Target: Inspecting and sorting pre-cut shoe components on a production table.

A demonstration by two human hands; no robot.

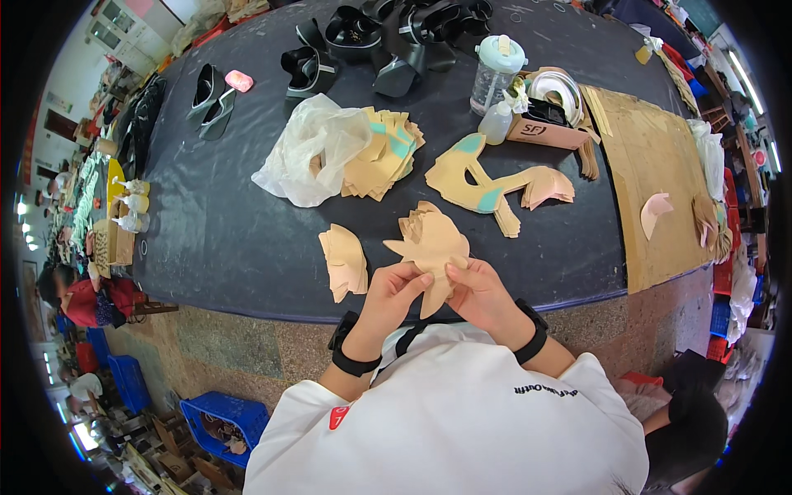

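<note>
Near the front edge of the dark table, my left hand [399, 287] and my right hand [478, 290] meet at a tan cut-out shoe piece [435, 299]. Both hands are closed on it, thumbs on top, with its narrow end pointing toward me. Just beyond my fingers lies a fanned stack of similar tan pieces [431, 234]; where the held piece ends and the stack begins is hard to tell. Left of my left hand rests a small pile of curved tan pieces [342, 260]. Farther off are larger curved pieces with green patches [462, 180] and pinkish curved pieces [548, 186].
A crumpled clear plastic bag [307, 153] partly covers another patched stack [381, 165]. Black shoes [355, 35] stand at the back. A lidded jug [497, 76], white bottle [496, 124] and cardboard box [546, 134] sit right of centre, beside a brown board [660, 165].
</note>
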